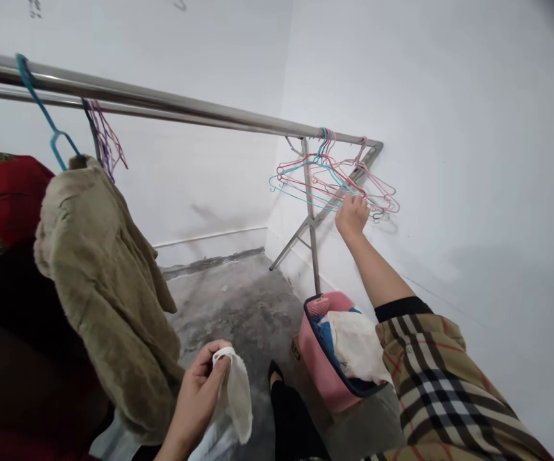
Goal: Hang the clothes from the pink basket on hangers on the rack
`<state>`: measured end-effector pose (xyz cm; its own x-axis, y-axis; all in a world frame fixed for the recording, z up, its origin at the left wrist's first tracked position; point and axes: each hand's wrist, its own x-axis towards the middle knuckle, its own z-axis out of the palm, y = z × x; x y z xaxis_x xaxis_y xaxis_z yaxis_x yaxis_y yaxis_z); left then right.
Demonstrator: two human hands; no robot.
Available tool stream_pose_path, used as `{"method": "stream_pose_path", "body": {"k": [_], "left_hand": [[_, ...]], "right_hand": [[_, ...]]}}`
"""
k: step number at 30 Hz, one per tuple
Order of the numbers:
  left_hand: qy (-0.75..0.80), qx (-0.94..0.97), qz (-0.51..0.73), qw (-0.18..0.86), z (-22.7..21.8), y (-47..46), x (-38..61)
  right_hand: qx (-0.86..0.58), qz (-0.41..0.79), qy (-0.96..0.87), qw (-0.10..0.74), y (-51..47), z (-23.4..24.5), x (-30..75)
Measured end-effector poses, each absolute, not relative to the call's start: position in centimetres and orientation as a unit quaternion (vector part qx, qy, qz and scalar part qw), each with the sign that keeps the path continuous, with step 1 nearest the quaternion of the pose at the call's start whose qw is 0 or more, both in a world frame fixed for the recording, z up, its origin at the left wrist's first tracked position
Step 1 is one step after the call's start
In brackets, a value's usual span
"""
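Note:
My left hand (198, 390) pinches a small white cloth item (239, 397) between thumb and fingers; it hangs down limp, and its exact kind does not show. Farther off, my right hand (352, 215) reaches up to a bunch of thin pink, red and blue clothes hangers (322, 176). Its fingers are closed at the lower corner of the hangers, on at least one of them. They dangle near the far end of a metal clothes rail (185, 105). Below my right forearm stands a pink laundry basket (322, 362) with white cloth (356, 346) and blue cloth in it.
An olive garment (108, 275) on a blue hanger (41, 105) fills the near left, with red and dark clothes (8, 198) behind it. Crossed metal legs (311, 223) hold up the rail beside white walls. A dark shoe (274, 369) shows on the grey floor (238, 288).

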<state>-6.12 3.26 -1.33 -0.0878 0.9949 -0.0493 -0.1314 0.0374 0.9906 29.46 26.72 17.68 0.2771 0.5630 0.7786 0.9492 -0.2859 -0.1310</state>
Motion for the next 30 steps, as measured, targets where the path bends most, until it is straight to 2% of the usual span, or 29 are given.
{"method": "stream_pose_path", "body": {"k": [5,11,14,21,30], "left_hand": [[0.501,0.440,0.538,0.515,-1.3,3.3,-5.9],[0.504,0.438,0.535,0.518,-0.9,3.1,-5.6],[0.497,0.440,0.533,0.525,-1.0,3.1,-5.6],[0.491,0.437,0.530,0.535,-1.0,2.9,-5.6],[0.482,0.437,0.543,0.531,-0.8,2.8,-5.4]], "right_hand": [[-0.746,-0.339,-0.470,0.326,27.3,18.2,30.6],[-0.769,-0.277,-0.489,0.305,28.3,18.2,32.7],[-0.767,-0.237,-0.503,0.321,28.4,18.2,33.0],[-0.724,-0.166,-0.537,0.400,28.6,18.6,32.6],[-0.555,-0.033,-0.619,0.555,29.4,20.6,28.9]]}}
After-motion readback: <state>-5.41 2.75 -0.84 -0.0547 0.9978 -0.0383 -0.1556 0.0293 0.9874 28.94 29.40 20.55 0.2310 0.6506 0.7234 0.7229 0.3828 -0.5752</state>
